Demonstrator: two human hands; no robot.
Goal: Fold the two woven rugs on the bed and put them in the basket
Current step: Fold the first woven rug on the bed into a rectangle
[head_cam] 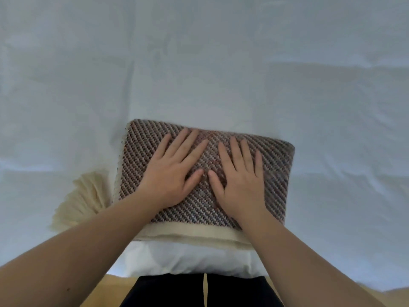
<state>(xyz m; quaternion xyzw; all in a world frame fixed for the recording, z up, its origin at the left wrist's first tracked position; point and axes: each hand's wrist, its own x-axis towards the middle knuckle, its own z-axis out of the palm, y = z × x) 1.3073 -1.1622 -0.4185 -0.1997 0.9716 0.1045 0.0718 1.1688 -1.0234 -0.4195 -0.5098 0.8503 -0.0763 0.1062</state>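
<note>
From the head view, a folded woven rug (274, 171) lies on the bed (199, 63), close to the near edge and just in front of the person. Its top face shows a brown and cream diagonal weave. The far edge and the right edge are rounded folds; the near edge shows a plain cream band (194, 234) in stacked layers, and a cream fringe (81, 198) fans out from under the left near corner onto the sheet.

Both hands rest flat on the rug's top. The left hand (174, 171) and the right hand (239, 180) lie side by side with fingers straight and spread wide, palms down, thumbs nearly touching in the middle. Neither grips anything.

The white sheet stretches bare and lightly creased to the left, right and far side of the rug, leaving wide room on all three sides. At the near edge the white bedding drops off, with dark trousers (172, 291) and a wooden floor (115, 289) below.
</note>
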